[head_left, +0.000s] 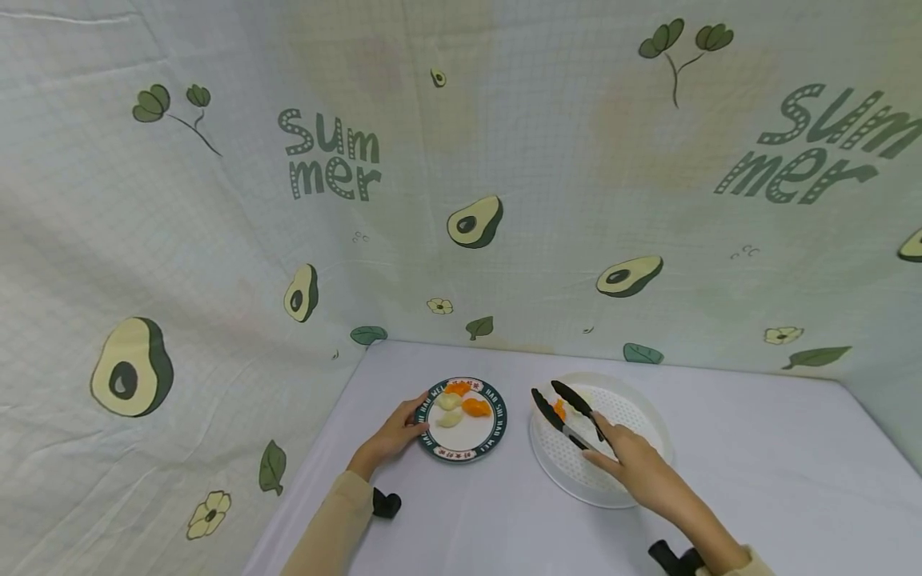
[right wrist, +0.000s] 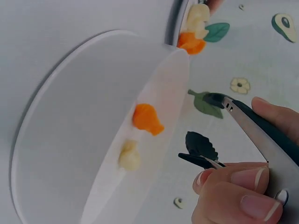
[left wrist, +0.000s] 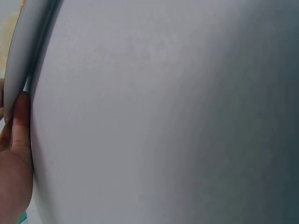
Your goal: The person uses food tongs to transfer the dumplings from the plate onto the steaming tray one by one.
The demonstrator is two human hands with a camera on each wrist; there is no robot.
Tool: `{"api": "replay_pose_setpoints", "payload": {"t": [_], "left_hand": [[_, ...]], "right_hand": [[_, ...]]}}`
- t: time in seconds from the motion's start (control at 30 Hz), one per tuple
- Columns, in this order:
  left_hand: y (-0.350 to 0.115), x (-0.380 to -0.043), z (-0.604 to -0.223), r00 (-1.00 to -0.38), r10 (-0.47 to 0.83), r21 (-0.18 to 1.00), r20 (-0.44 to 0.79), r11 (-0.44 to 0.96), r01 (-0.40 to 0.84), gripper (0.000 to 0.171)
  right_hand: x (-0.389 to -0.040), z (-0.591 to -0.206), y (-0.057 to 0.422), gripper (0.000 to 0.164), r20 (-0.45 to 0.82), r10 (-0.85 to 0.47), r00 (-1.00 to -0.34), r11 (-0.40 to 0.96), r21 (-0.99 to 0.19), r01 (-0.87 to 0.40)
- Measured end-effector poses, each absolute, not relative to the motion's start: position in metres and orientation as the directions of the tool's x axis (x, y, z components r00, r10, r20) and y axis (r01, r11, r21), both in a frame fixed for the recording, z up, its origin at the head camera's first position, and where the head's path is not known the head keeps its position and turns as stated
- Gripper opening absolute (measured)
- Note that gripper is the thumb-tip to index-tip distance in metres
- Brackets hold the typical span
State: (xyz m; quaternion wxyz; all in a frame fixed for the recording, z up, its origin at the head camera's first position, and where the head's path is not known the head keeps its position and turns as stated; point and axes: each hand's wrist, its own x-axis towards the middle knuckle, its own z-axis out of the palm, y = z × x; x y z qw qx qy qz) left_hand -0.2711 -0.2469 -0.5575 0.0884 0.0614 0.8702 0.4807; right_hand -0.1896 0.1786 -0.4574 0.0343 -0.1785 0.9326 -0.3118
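Note:
My left hand [head_left: 392, 432] grips the left rim of a round plate with a dark green lettered border [head_left: 499, 424]. In the left wrist view its fingers [left wrist: 21, 121] pinch the plate's edge. On the plate lie orange dumpling-shaped pieces [head_left: 475, 407] and pale ones [head_left: 450, 418]. My right hand [head_left: 637, 464] holds metal tongs with black tips [head_left: 549, 408] above a round white perforated basket [head_left: 648, 416]. The tongs' tips are spread apart, with nothing between them in the right wrist view. Inside the basket are an orange piece [right wrist: 147, 118] and a pale piece [right wrist: 129, 155].
A white cloth covers the table [head_left: 490, 520]. Behind it and at the left hangs a pale curtain [head_left: 403, 280] printed with avocados, leaves and lettering. The basket stands to the right of the plate with a gap between them. Black straps [head_left: 386, 504] sit at both wrists.

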Motion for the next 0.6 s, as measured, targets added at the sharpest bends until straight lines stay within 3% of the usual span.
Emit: {"api": "replay_pose_setpoints", "payload": {"t": [0.6], "left_hand": [[-0.248,-0.271,-0.558,-0.976,0.192,0.855,-0.103,0.519,0.012,0.063]], "right_hand": [[-0.194,-0.453,0.132,0.074,0.022,-0.396,-0.918,0.704,-0.634,-0.319]]}}
